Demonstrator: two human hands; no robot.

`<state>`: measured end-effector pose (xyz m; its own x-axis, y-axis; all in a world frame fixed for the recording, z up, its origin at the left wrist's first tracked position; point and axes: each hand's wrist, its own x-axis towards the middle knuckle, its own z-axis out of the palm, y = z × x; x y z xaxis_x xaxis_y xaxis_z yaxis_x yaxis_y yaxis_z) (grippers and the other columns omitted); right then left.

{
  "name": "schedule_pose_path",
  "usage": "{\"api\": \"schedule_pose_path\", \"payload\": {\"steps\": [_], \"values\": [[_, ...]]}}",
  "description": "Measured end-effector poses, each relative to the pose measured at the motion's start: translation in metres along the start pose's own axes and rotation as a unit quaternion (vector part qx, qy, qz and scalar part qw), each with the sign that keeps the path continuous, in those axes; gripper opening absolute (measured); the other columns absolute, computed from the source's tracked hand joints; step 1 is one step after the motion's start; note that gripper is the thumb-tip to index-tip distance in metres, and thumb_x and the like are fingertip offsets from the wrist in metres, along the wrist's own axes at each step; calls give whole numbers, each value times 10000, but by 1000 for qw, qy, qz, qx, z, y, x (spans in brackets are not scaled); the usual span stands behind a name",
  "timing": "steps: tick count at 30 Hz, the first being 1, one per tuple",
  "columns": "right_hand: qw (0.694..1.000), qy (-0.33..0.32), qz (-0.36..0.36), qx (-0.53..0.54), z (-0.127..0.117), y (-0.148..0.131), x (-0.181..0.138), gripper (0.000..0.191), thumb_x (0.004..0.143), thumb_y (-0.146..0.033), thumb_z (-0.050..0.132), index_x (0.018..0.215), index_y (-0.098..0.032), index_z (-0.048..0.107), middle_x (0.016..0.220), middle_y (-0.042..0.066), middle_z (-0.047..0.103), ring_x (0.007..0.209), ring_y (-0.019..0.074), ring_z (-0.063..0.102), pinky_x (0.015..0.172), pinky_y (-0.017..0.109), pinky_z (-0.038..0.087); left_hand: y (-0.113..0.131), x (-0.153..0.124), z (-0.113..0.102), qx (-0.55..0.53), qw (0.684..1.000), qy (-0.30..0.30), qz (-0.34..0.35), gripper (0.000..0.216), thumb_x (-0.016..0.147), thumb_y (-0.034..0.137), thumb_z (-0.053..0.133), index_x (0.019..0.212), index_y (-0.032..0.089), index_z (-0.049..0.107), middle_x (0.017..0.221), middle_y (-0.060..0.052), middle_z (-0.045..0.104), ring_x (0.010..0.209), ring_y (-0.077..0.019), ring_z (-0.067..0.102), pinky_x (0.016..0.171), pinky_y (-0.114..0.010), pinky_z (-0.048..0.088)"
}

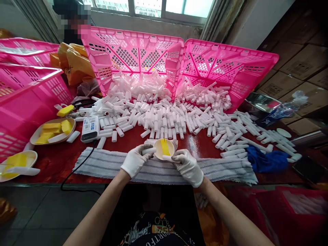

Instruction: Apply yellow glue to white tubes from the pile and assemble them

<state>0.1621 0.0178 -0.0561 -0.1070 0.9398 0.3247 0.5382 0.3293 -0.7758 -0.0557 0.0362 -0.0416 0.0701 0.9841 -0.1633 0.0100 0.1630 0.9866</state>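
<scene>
My left hand (135,160), in a white glove with dark-stained fingertips, is closed around a short white plastic tube (149,150). My right hand (189,167), gloved the same way, pinches another white tube (167,158) at the near rim of a small cream bowl (156,150). Inside that bowl sits a yellow sponge piece (164,146). Both hands are just above a grey striped towel (107,166) spread along the table's front edge. Beyond the bowl lies a large heap of similar white tubes (164,116).
Two tipped pink crates (139,51) spill tubes onto the red table (128,140). At left are a white electronic device (90,129) with a black cable, a plate (52,140) of yellow sponges, and another pink crate (30,106). A blue cloth (266,160) and plastic bottle (282,109) lie right.
</scene>
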Motion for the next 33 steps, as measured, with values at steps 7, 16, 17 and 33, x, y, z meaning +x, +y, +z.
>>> {"api": "schedule_pose_path", "payload": {"steps": [7, 16, 17, 33], "values": [[986, 7, 140, 93, -20, -15, -4, 303, 771, -454, 574, 897, -179, 602, 864, 55, 642, 774, 161, 611, 697, 262, 506, 7, -15, 19, -23, 993, -96, -59, 504, 630, 364, 719, 1048, 108, 602, 857, -84, 681, 690, -152, 634, 678, -278, 501], [953, -22, 228, 198, -23, -12, 0, 406, 761, -570, 518, 852, -176, 554, 486, -52, 477, 380, 75, 416, 356, 190, 318, 13, -26, 30, -35, 987, -147, -53, 490, 688, 357, 679, 1072, 69, 583, 701, -76, 672, 644, -151, 613, 639, -269, 466], [948, -25, 235, 211, -23, -13, 1, 415, 750, -580, 524, 841, -175, 547, 466, -59, 464, 366, 74, 406, 346, 187, 303, 13, -26, 30, -39, 987, -150, -48, 484, 698, 358, 670, 1076, 70, 580, 698, -76, 671, 644, -151, 612, 639, -270, 465], [957, 30, -209, -199, -22, -40, -19, 244, 784, -354, 519, 601, -198, 559, 495, 3, 493, 489, 114, 435, 474, 236, 343, 15, -32, 51, 132, 977, -160, -45, 498, 818, 558, 358, 584, 144, 504, 536, 3, 489, 508, -101, 419, 507, -235, 345]]}}
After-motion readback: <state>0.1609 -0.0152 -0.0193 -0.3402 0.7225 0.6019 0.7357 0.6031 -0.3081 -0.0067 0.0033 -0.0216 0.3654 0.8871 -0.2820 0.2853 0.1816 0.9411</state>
